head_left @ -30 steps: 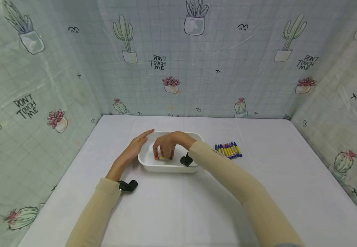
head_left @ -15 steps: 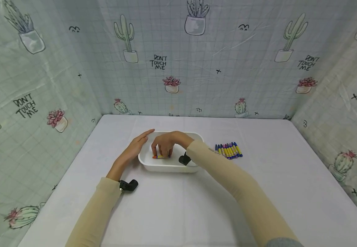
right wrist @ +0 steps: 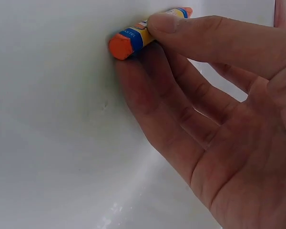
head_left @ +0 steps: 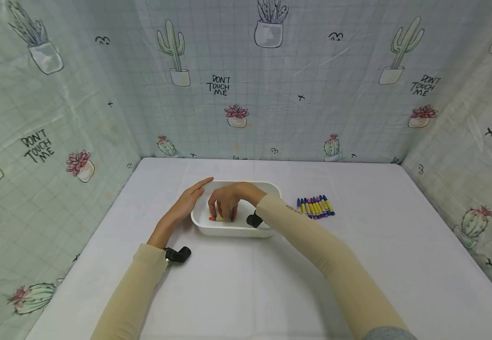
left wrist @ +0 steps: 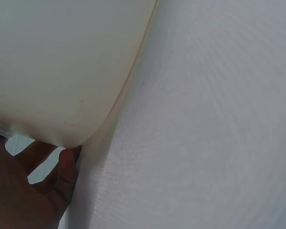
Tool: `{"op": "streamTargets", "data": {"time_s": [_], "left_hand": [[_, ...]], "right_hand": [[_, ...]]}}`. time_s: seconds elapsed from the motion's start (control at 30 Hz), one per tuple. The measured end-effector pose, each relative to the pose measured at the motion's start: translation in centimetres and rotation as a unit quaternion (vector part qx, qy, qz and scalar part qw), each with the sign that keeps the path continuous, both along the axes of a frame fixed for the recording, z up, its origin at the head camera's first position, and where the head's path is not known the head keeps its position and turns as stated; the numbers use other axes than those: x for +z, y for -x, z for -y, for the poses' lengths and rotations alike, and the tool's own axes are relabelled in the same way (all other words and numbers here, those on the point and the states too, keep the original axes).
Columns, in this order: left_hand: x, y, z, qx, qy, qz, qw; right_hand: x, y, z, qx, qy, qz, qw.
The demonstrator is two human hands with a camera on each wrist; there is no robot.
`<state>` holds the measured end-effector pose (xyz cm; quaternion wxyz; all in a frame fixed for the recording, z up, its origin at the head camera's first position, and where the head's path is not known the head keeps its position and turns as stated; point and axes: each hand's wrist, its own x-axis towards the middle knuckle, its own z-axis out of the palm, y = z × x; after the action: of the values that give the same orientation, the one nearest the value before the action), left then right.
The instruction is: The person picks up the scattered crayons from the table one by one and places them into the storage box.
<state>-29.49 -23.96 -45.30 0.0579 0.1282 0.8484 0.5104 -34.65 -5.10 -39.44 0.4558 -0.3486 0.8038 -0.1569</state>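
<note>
A white tray (head_left: 231, 232) stands on the table, and my right hand (head_left: 224, 197) reaches down into it. There it pinches an orange oil pastel (head_left: 215, 218) between thumb and fingers. In the right wrist view the oil pastel (right wrist: 136, 38) shows its blunt orange end, a blue-and-yellow wrapper and its tip; the thumb lies over its middle. My left hand (head_left: 186, 202) rests against the tray's left side with its fingers extended. The left wrist view shows that hand (left wrist: 31, 183) touching the tray's wall (left wrist: 62, 71), its fingertips partly hidden.
To the right of the tray, several oil pastels (head_left: 315, 207) with yellow-and-blue wrappers lie side by side in a row. A white cloth covers the table (head_left: 212, 293). Cactus-printed fabric (head_left: 267, 104) walls the back and both sides.
My right hand has shifted slightly left inside the tray with the orange oil pastel. My left hand stays where it was on the tray.
</note>
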Motion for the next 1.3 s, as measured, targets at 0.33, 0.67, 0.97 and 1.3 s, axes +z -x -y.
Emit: {"op": "streamTargets", "data": {"time_s": [0.33,0.67,0.97,1.3], "left_hand": [[0.3,-0.3,-0.1,-0.002,-0.009,0.001,1.0000],[0.1,-0.2,-0.1,0.010,-0.007,0.015,0.9998],[0.3,-0.1,-0.2,0.007,-0.010,0.020,0.9997],[0.0,-0.2,-0.4,0.012,-0.009,0.039,0.9991]], "right_hand": [[0.0,-0.2,0.0,-0.005,-0.005,0.016,1.000],[0.1,0.3,-0.7,0.004,0.001,-0.014,1.000],[1.0,0.7,-3.1,0.003,0.050,-0.042,0.998],[2.7,0.8,-6.9,-0.028,0.095,-0.072,0.992]]}}
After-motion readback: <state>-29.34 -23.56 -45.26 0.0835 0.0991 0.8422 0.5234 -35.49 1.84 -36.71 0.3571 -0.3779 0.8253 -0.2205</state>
